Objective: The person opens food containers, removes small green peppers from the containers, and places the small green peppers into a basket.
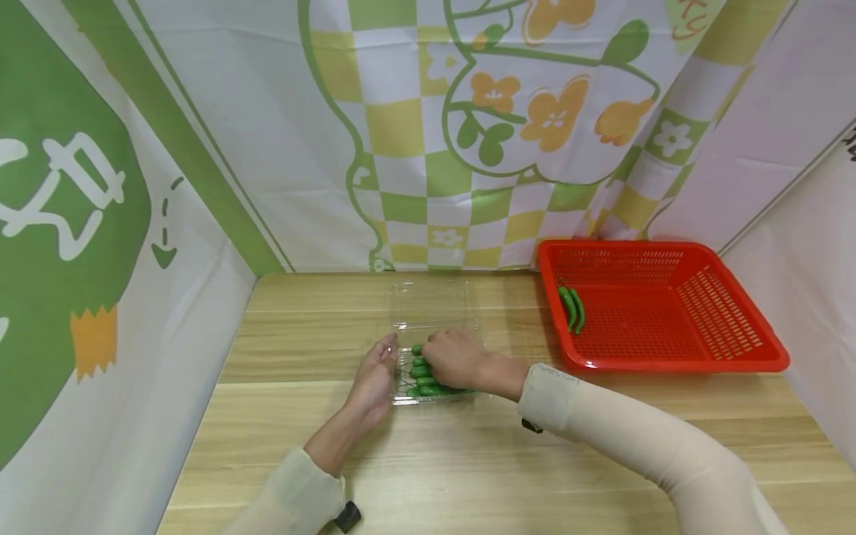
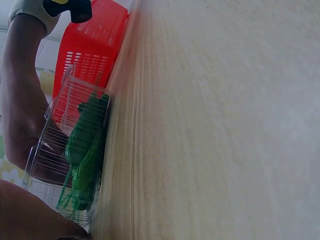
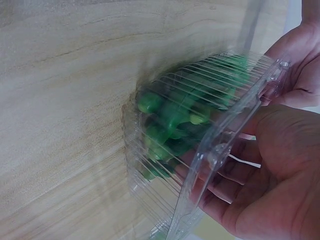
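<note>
A clear plastic clamshell box [image 1: 428, 401] lies on the table with its lid [image 1: 435, 301] folded back behind it. Several green chili peppers [image 1: 423, 381] lie crosswise in the box, stems to the left. My left hand [image 1: 373, 379] holds the box's left wall; it shows in the right wrist view at the far end of the rim. Over the rim from the right, my right hand [image 1: 458, 360] reaches into the box, fingers bent down among the peppers [image 3: 175, 112]. Whether it pinches one is hidden by the ribbed wall and the peppers.
A red plastic basket [image 1: 682, 364] with slotted walls stands at the back right of the table. Two green chili peppers [image 1: 573, 308] lie at its left side. A printed curtain [image 1: 428, 223] hangs along the table's back edge, with fabric walls on both sides.
</note>
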`<state>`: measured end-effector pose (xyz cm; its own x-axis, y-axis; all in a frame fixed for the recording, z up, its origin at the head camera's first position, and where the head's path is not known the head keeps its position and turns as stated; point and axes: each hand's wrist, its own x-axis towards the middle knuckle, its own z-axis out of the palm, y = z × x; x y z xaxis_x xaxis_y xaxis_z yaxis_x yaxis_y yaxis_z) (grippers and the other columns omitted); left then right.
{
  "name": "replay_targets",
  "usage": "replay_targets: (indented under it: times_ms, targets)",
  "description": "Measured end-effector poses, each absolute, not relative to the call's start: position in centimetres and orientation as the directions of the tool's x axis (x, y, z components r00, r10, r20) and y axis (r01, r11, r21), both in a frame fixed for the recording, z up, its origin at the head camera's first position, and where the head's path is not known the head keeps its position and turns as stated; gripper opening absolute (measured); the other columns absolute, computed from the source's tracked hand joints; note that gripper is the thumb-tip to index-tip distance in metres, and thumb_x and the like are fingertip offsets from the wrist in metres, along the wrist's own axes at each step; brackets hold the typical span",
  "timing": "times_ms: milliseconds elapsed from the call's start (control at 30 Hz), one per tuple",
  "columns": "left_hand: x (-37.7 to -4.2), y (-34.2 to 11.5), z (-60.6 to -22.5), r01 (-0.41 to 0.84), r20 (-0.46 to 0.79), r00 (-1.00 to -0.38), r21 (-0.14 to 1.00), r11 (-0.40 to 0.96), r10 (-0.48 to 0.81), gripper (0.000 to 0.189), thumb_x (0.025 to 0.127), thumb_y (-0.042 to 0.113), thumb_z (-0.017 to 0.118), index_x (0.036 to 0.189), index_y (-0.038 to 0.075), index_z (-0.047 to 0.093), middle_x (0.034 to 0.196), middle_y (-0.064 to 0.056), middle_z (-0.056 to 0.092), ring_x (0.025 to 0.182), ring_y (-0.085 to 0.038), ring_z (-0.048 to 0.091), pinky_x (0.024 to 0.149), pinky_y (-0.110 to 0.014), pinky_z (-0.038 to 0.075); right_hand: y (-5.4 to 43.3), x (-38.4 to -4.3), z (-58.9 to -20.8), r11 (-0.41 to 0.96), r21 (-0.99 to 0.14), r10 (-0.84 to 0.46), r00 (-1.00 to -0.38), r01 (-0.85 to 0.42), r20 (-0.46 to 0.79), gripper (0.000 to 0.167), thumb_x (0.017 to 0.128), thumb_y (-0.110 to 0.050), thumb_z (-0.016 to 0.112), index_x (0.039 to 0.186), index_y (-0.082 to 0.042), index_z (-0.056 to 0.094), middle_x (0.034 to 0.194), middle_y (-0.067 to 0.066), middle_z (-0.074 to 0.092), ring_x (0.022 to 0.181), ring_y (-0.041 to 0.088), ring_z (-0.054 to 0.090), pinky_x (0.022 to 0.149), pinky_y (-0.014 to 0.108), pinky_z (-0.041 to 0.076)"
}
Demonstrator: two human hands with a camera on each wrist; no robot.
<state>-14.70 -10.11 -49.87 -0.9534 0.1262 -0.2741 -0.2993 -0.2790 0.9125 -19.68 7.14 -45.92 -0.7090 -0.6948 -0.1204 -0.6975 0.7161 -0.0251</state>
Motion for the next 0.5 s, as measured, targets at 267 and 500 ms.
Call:
replay_targets:
  times_ms: [267, 500]
  targets:
    - [-14.69, -10.08, -49.9, -0.296, -0.271, -0.954, 0.915, -0.276, 0.125, 0.058, 0.111, -0.001, 0.028, 0.166, -0.005, 0.01, 0.177, -0.022, 0.002, 0.163, -0.039, -0.002, 0.133, -0.051, -0.003, 7.05, -19.68, -46.11, 0.706, -0.009, -0.704, -0.7, -0.708, -0.12, 0.01, 0.093, -0.008, 0.069, 0.084, -0.012, 0.069, 0.092, 0.007, 0.073, 0.075, 0.024, 0.069, 0.059, 0.043, 0.062]
    - [-14.66, -10.21, -49.86, -0.302, -0.276, -0.952, 0.915, -0.269, 0.13, 0.059, 0.111, -0.001, 0.027, 0.166, -0.004, 0.009, 0.177, -0.021, 0.001, 0.163, -0.039, -0.002, 0.133, -0.051, -0.003, 7.08, -19.85, -46.31, 0.707, -0.015, -0.702, -0.7, -0.707, -0.132, 0.007, 0.093, -0.009, 0.069, 0.087, -0.012, 0.071, 0.091, 0.007, 0.07, 0.072, 0.023, 0.066, 0.058, 0.042, 0.06]
